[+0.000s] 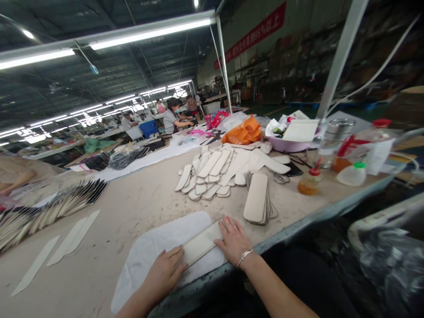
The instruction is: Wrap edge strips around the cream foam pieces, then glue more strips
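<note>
A long cream strip with rounded edges (202, 242) lies on a white sheet (149, 247) near the table's front edge. My left hand (167, 268) rests on the strip's left end, fingers stretched forward. At the other end, my right hand (234, 242) presses flat with its fingers spread, a bracelet on the wrist. Just beyond the right hand stands a neat stack of cream rounded panels (256, 196). Behind it spreads a loose heap of similar panels (215, 165). What the strip is made of, I cannot tell.
Loose strips (71, 238) and a fanned row of pieces (49, 216) lie on the left. At right stand a glue bottle (308, 180), a green-capped bottle (353, 174) and a glass jar (334, 141). Scissors (281, 178) lie beside the stack. A co-worker (174, 117) sits farther back.
</note>
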`<state>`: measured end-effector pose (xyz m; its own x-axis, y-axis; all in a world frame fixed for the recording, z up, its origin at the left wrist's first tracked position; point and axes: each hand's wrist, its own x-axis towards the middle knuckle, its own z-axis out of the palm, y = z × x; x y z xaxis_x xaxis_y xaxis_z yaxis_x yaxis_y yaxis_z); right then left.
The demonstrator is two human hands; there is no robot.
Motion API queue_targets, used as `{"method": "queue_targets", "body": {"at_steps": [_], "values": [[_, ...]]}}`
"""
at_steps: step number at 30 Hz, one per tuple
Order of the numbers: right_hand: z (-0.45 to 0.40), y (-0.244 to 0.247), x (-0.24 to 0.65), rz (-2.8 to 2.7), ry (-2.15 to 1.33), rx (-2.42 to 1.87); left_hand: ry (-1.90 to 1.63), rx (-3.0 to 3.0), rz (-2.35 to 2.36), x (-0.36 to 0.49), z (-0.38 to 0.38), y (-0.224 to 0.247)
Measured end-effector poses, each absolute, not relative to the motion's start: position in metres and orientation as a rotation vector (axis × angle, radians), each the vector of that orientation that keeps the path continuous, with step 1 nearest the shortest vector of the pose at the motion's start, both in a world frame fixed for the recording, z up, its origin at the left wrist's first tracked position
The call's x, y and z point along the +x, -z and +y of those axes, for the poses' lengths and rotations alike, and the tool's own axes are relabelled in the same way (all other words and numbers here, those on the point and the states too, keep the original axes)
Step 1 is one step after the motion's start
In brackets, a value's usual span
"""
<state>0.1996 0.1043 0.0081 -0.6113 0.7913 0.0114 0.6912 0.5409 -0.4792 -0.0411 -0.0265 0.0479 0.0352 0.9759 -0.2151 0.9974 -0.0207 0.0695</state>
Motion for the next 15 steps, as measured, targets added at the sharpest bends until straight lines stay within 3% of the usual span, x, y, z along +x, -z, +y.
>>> {"method": "queue_targets", "body": {"at_steps": [4,9,15], "values": [[0.097,-0.029,0.203,-2.460,-0.652,-1.115,0.042,1.937,2.167,-0.040,0.010,-0.054],[0.101,-0.050,0.225,-2.324,-0.407,-1.022,0.091,1.735,2.040,-0.040,0.031,-0.060],[0.131,-0.048,0.259,-2.175,-0.225,-1.549,-0.282,1.496,1.809,-0.045,0.079,-0.116]]}}
